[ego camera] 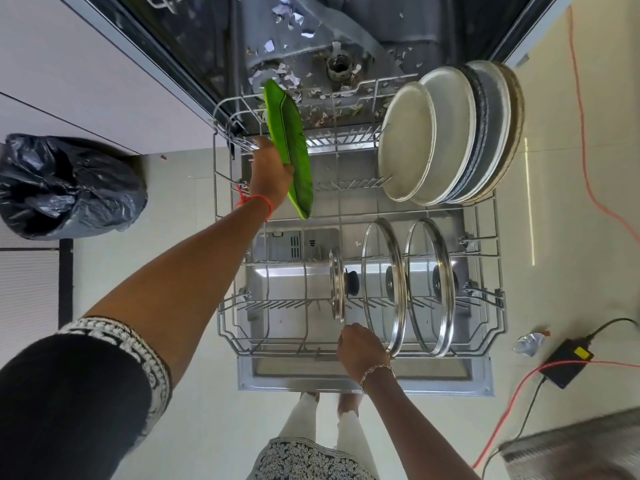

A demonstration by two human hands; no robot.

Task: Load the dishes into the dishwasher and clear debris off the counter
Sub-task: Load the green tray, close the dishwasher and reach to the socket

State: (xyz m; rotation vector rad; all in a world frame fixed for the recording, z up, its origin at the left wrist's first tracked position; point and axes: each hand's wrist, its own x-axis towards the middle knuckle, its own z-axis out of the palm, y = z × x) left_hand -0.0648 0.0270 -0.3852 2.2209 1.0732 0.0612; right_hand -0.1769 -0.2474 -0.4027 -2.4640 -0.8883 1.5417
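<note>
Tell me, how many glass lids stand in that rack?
3, upright in the rack, near row: small lid at left, middle lid gripped by the right hand, large lid at right.

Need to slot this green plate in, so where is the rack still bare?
Bare: the far row between the green plate and the stacked plates, and the near-left corner of the rack, left of the small lid. Crowded: far right, and near right with two large lids.

Green leaf-shaped plate (pixel 289 147): smooth, glossy. Grey wire rack (pixel 223 306): matt coated metal. Round glass lids (pixel 381 258): clear glass, polished steel rims, black knobs. Pale round plates (pixel 407 140): satin sheen, material unclear. Black bin bag (pixel 69 185): thin crinkled plastic, shiny. White scraps (pixel 287 77): torn paper.
</note>
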